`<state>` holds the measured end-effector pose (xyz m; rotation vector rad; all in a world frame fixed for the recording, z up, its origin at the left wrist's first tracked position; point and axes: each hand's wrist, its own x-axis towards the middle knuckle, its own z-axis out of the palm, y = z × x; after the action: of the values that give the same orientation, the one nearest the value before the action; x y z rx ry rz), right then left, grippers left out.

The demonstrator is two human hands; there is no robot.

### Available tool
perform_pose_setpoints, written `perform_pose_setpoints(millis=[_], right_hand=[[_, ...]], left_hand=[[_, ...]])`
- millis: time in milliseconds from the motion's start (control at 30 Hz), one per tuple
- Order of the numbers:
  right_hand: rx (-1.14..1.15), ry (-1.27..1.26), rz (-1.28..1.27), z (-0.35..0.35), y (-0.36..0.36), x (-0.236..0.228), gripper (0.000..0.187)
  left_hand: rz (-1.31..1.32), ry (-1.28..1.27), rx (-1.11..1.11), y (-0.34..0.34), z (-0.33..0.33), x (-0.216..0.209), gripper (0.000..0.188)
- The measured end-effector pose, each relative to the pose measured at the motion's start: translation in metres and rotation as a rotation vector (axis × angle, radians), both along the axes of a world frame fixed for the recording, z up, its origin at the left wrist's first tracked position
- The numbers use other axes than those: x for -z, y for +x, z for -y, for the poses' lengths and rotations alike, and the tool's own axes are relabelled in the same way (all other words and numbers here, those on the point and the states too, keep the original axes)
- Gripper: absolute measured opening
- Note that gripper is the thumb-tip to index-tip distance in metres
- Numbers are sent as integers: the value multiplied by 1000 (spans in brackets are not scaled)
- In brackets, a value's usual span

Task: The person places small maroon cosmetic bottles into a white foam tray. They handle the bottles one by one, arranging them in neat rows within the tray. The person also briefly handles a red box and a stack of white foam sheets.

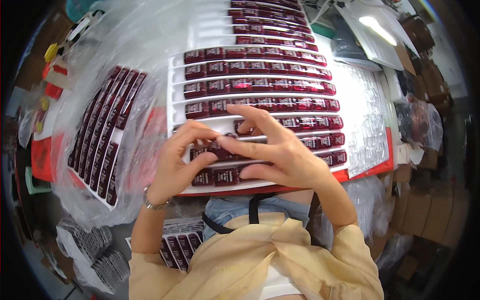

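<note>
Both hands are over the near rows of a white tray (176, 107) holding long rows of small, glossy dark red bottle-like containers (260, 84) with pale print. My left hand (181, 157) is closed in a pinch around one dark red container (220, 150) at the left of the near rows. My right hand (282, 150) has its fingers spread over the rows. Its index fingertip touches the top of that container, by the left fingertips. Its thumb lies beside a container (226, 176) in the nearest row. A gap in the row shows left of the right hand's raised finger.
Clear plastic wrap surrounds another filled tray (102, 137) on the left. More filled rows (272, 22) lie at the far side. A clear moulded sheet (362, 115) is on the right. Below the red table edge (235, 191) stand more trays (182, 245); cardboard boxes (425, 210) are at right.
</note>
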<state>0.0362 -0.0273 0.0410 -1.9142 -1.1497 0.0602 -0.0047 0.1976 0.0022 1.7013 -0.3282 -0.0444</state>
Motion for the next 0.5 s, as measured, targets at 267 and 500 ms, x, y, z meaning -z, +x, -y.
perform_pose_setpoints(millis=[267, 500], right_hand=[[1231, -617, 87, 242, 61, 70, 32], [1234, -872, 253, 277, 56, 112, 24]], left_hand=[[376, 688, -132, 21, 8, 6, 32], [297, 721, -208, 12, -26, 7, 37]])
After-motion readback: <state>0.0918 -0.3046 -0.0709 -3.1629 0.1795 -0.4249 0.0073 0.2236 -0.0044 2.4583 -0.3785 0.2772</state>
